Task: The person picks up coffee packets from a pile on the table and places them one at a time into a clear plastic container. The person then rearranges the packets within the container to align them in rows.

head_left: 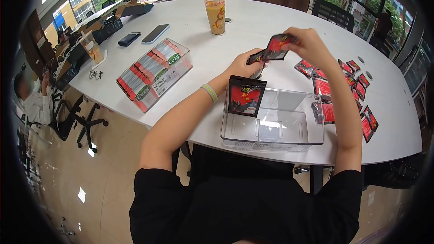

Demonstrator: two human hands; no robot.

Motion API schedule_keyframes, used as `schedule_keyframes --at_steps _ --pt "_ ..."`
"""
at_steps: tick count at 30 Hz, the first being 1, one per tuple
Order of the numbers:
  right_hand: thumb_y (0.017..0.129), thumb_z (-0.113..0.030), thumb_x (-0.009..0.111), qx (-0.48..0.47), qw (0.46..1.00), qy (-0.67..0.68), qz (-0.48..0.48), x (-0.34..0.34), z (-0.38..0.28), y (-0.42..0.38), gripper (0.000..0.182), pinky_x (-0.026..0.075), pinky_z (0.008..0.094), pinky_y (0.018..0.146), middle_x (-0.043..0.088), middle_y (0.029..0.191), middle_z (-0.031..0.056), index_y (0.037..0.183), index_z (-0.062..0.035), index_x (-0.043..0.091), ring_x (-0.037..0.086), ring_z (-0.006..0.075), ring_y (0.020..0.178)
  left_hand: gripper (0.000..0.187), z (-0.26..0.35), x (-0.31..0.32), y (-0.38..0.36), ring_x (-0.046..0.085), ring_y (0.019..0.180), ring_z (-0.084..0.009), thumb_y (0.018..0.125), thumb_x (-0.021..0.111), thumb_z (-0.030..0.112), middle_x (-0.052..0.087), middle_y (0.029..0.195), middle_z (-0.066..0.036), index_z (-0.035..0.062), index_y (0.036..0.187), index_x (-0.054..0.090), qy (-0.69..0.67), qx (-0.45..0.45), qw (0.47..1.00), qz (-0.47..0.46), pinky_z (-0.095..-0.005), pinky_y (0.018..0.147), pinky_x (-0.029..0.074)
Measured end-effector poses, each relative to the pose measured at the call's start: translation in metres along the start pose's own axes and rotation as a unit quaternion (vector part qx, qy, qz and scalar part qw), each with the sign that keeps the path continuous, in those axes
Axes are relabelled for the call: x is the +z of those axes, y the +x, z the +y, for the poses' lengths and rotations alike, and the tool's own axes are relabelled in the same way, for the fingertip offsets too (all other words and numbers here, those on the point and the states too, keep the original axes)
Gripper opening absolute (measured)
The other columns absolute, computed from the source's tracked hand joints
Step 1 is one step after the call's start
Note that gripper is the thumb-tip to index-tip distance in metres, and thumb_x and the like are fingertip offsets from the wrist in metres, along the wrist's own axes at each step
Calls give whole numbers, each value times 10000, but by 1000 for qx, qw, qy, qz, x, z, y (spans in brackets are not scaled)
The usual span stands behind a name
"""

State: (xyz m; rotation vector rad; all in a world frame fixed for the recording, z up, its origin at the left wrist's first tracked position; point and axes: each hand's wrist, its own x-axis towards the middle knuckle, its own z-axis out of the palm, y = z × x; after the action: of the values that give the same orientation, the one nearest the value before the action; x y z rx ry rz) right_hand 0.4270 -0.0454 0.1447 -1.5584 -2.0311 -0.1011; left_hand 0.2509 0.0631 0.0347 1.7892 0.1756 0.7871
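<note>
My left hand (246, 64) is closed around some dark coffee sachets above the back edge of a clear plastic bin. Pinched in my right hand (307, 45) is a red and black sachet (276, 47), right beside the ones in the left. Inside the left end of the clear bin (289, 129), black and red coffee packets (245, 97) stand upright; the bin's bare floor shows to their right. More red and black sachets (322, 86) lie scattered on the table beyond and beside my right forearm.
At the left stands a clear bin full of Cozy packets (156, 72). Behind it lie a phone (156, 34) and a dark device (129, 39), with glasses (96, 75) further left. A drink cup (216, 16) stands at the back. A person (36, 101) sits at the far left.
</note>
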Motion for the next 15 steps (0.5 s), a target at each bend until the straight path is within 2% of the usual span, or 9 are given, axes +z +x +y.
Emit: schedule_keyframes --at_steps 1,2,4,6,7,8,10,12,15 --pt "730 -147 695 -6 999 -20 25 -10 -8 -1 256 477 278 577 629 726 129 889 12 573 595 218 580 376 1 0 1 559 839 -115 764 545 81 609 944 -64 34 1137 526 0 5 1000 3 -245 779 444" --pt "730 -147 695 -12 999 -22 25 -19 -17 -4 256 477 278 577 629 726 129 889 12 573 595 218 580 365 -1 0 1 557 843 -111 773 530 66 610 947 -61 38 1137 525 -14 5 1000 2 -242 785 441" --pt "714 -152 715 -37 986 121 106 -32 -36 -10 293 472 244 567 634 732 95 894 13 553 606 151 607 354 8 0 -3 555 846 -108 783 515 51 611 950 -59 42 1137 524 -25 7 1000 6 -240 791 438" --pt "703 -153 727 -79 981 147 94 -37 -58 -18 313 471 234 565 634 736 82 900 9 545 604 130 620 347 33 3 -9 557 855 -106 792 519 59 617 965 -63 50 1138 521 109 -128 985 35 -236 810 433" --pt "691 -153 739 -113 975 174 83 -36 -69 -24 335 471 224 564 634 740 69 906 5 537 603 108 632 328 -18 -6 -2 553 851 -97 797 524 71 616 981 -59 55 1125 529 281 206 936 45 -229 802 434" --pt "667 -149 755 -132 976 168 37 -35 -79 -29 358 479 238 572 625 724 76 910 -7 533 608 134 629 326 -34 -8 13 552 850 -96 793 530 86 623 978 -55 47 1117 531 81 76 992 58 -230 791 438" --pt "669 -120 732 -157 980 111 -57 -30 -103 -39 334 488 300 557 622 739 134 905 -18 520 628 267 655 328 -29 -8 8 554 850 -101 793 520 92 633 975 -55 35 1116 531 -84 -14 996 14 -237 774 446" --pt "686 -99 690 -185 975 72 -98 -13 -118 -48 309 476 353 529 607 700 161 897 -2 486 610 315 629 329 8 -2 -6 558 851 -106 789 509 88 641 972 -66 20 1110 530 49 -3 998 35 -247 771 449" --pt "729 -151 663 -144 976 -63 -149 12 -122 -55 270 427 386 501 544 552 132 844 -26 454 565 322 536 333 -3 -6 1 559 852 -113 783 509 81 641 972 -68 21 1110 532 -3 -6 999 35 -251 778 447"
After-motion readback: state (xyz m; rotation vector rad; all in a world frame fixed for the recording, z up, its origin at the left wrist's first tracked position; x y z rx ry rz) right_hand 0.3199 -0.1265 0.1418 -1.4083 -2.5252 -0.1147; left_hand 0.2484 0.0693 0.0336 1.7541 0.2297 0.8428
